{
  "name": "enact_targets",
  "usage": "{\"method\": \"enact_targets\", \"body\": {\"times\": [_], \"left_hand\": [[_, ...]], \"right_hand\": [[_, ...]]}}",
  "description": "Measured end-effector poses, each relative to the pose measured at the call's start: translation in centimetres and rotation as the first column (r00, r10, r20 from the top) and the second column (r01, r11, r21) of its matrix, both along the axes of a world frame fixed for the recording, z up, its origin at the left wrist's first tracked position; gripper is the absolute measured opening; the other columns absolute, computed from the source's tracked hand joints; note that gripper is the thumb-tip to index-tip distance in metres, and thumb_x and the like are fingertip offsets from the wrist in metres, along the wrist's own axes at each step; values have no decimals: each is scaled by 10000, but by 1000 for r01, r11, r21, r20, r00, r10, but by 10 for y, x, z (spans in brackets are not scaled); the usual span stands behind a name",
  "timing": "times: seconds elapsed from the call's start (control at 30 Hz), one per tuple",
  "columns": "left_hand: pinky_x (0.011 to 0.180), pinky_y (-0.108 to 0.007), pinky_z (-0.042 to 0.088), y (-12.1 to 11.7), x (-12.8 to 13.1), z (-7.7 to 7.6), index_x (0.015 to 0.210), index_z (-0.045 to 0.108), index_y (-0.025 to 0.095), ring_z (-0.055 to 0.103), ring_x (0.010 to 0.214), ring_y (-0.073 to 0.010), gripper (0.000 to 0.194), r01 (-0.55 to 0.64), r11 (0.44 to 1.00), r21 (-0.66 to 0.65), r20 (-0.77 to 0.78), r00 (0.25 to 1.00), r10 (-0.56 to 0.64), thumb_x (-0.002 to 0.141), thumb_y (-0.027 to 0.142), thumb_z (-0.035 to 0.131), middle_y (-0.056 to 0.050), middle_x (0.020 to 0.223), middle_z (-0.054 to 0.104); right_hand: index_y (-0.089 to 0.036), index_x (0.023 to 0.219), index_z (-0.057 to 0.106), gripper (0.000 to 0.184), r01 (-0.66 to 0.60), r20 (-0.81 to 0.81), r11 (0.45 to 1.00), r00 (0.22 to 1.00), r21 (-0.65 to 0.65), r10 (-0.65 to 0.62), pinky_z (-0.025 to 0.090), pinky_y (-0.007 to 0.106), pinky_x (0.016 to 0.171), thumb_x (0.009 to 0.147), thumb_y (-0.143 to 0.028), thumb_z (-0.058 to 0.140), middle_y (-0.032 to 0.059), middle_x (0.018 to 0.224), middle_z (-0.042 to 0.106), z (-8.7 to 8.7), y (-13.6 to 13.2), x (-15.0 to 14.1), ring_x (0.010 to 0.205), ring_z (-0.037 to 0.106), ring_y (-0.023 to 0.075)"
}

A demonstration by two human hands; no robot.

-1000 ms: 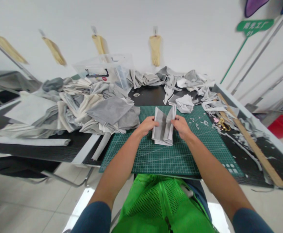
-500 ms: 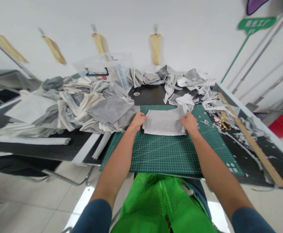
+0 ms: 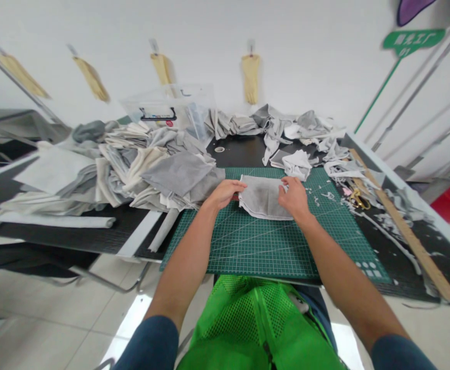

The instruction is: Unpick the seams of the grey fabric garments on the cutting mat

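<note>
A folded piece of grey cloth (image 3: 262,196) with pale edges lies on the green cutting mat (image 3: 263,246). My left hand (image 3: 227,193) pinches its left edge between thumb and fingers. Over the cloth's right end rests my right hand (image 3: 294,198), thumb and forefinger apart, fingertips touching the fabric; the hand hides that end. A small reddish patch shows beneath my left fingers, too small to name. Just behind my right hand a crumpled white cloth (image 3: 297,164) lies at the mat's back edge.
Piled grey and cream cloths (image 3: 178,174) cover the table at left, before a clear plastic box (image 3: 163,113). More scraps (image 3: 309,123) line the back. To the right are gold-handled scissors (image 3: 360,199), a long wooden ruler (image 3: 406,231) and thread scraps. A tape roll (image 3: 219,149) lies behind the mat.
The grey cloth has shifted slightly right and its left edge now lies lower and wavier. My right hand has let go of the bunched white piece and moved left onto the cloth.
</note>
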State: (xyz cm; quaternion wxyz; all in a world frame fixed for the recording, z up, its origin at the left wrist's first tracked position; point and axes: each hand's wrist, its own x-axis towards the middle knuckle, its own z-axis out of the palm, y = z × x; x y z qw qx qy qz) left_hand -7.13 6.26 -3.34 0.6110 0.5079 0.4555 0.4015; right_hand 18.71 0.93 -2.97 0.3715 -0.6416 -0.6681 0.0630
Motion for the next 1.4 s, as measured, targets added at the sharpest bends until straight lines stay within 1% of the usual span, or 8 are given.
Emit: {"method": "enact_targets", "body": {"times": [0.1, 0.2, 0.43, 0.6, 0.73, 1.07, 1.3, 1.4], "left_hand": [[711, -318, 550, -7, 8, 7, 913, 782, 100, 670, 753, -185, 224, 57, 998, 2, 135, 989, -57, 716, 201, 746, -107, 848, 746], [812, -347, 576, -12, 14, 12, 922, 775, 74, 706, 823, -204, 275, 97, 995, 15, 230, 968, -98, 674, 87, 656, -135, 905, 760], [814, -345, 544, -17, 22, 10, 903, 781, 153, 660, 777, -192, 398, 173, 971, 167, -94, 983, -159, 562, 18, 625, -32, 790, 725], [840, -314, 466, -9, 19, 6, 673, 753, 218, 601, 894, -240, 132, 165, 845, 508, -529, 834, 155, 575, 139, 794, -12, 679, 625], [885, -306, 444, -3, 6, 9, 643, 711, 209, 581, 1013, -253, 175, 1, 822, 570, -452, 836, 312, 548, 187, 856, -34, 817, 650], [734, -247, 427, 0, 4, 10, 838, 650, 170, 536, 760, -135, 188, -128, 945, 301, 156, 984, 84, 738, 308, 730, 2, 798, 613], [619, -243, 343, -6, 13, 15, 780, 599, 182, 450, 685, -129, 219, -192, 852, 487, -38, 970, 240, 871, 380, 621, 23, 712, 519], [588, -246, 323, -11, 13, 20, 757, 612, 177, 434, 651, -122, 268, -141, 844, 517, -96, 971, 220, 879, 415, 619, 26, 684, 510]], "right_hand": [[-178, 1224, 682, 381, -366, -76, 930, 927, 42, 368, 515, 396, 930, 935, -414, 604, 105, 1121, 728, 5, -15, -30, 938, 637, 245], [-211, 1420, 597, 639, -535, -51, 838, 839, 105, 542, 500, 443, 1021, 840, -441, 735, 108, 1343, 677, 4, -23, -51, 1178, 611, 295], [-255, 1189, 765, 329, -327, -168, 945, 932, 1, 322, 507, 406, 946, 953, -370, 568, 74, 1094, 775, 0, -19, -46, 993, 667, 266], [-207, 1031, 782, 381, -297, -374, 952, 876, 77, 304, 471, 319, 792, 958, -501, 551, 50, 954, 764, 11, -21, -37, 856, 642, 227], [-186, 865, 704, 394, -133, -517, 985, 838, 110, 171, 386, 282, 655, 937, -542, 551, 5, 765, 646, 13, -15, -27, 722, 532, 172], [-220, 746, 592, 334, -124, -789, 976, 611, -179, -67, 334, 274, 541, 712, -513, 749, -39, 649, 540, -1, 0, -5, 613, 466, 147], [-188, 863, 747, 323, -219, -866, 964, 500, -152, -23, 316, 257, 518, 618, -392, 801, 24, 816, 701, 11, 7, 13, 622, 493, 127], [-198, 933, 772, 337, -185, -816, 982, 571, -28, 84, 354, 269, 548, 690, -430, 796, 21, 821, 707, 16, 6, 16, 646, 506, 132]]}}
